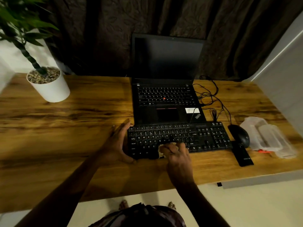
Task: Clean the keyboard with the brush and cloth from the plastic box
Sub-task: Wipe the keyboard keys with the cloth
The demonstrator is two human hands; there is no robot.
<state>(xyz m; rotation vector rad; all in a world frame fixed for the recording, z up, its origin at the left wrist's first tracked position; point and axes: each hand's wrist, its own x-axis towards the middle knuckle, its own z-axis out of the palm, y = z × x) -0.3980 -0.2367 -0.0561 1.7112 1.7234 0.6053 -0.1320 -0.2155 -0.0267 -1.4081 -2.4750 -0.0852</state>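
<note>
on black keyboard (205,138): pale cloth (161,149), seemingly crumpled.

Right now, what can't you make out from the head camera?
Head view only:
- Cloth: mostly hidden under the right hand; only a pale edge shows.
- Keyboard: lower middle keys covered by that hand.
- Plastic box: translucent and blurred; contents unreadable.
- Brush: not identifiable anywhere.
</note>
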